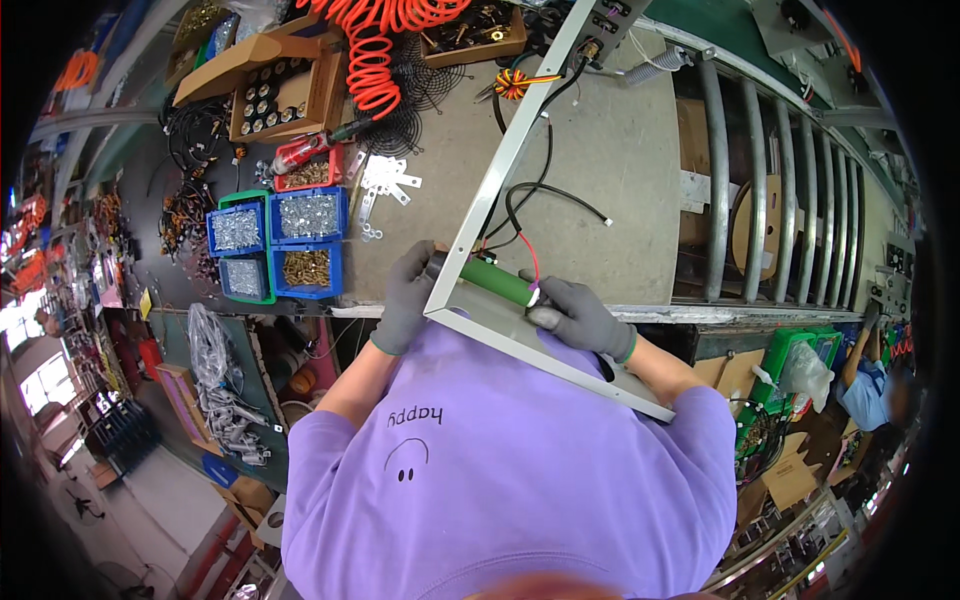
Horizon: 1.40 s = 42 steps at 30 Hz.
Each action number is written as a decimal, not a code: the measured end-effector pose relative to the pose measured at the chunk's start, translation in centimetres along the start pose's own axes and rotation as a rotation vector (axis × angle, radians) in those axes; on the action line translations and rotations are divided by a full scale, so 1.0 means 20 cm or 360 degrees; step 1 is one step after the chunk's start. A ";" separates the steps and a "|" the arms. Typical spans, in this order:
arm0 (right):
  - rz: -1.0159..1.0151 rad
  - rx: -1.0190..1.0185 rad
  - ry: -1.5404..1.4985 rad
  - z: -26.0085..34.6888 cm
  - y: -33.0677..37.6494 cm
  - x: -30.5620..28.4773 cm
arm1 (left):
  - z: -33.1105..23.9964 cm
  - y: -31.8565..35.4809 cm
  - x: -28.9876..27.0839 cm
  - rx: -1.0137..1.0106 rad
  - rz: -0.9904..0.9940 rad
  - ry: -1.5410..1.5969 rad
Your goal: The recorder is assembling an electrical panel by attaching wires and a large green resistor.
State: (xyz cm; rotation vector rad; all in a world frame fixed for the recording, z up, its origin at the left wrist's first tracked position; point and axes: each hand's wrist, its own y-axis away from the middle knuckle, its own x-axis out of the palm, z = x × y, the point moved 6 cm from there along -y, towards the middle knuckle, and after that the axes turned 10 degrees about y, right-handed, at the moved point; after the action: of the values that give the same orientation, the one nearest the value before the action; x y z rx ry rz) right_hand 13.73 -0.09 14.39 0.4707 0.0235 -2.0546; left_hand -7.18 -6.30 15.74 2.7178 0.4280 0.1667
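Purple shirt (540, 450) | left hand (405, 302) at frame (493, 190), grip unclear | right hand (580, 315) pinching green tube (497, 282)

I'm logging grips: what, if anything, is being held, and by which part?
The right hand holds the green tube by its right end, near the red wire. The left hand is beside the metal frame; its hold can't be told.

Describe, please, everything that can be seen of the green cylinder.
The green cylinder is a smooth, plain-coloured rod with a dull-looking surface; its material cannot be told for sure. It lies slanted within the pale frame, its right end nearer the person's body, its left end hidden by the frame's bar. A red wire comes down to the right end, beside a small white piece. The right hand is at this end; its exact grip is unclear.
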 end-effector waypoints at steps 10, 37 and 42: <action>0.0161 0.0321 -0.0557 -0.05 0.01 0.02 | -0.09 0.04 0.05 -0.0039 -0.0085 0.0159; 0.0094 0.0328 -0.0686 -0.07 -0.02 0.03 | 0.03 0.02 -0.01 -0.0501 0.0007 0.0783; 0.0096 0.0305 -0.0631 -0.08 -0.02 0.03 | -0.01 0.02 -0.01 -0.0354 0.0008 0.0550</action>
State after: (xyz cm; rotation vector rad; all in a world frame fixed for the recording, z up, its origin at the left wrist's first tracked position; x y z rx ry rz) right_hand 13.56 -0.07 12.71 0.1701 -0.4223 -2.0659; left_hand -7.35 -6.72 16.15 2.4727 0.4667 0.6511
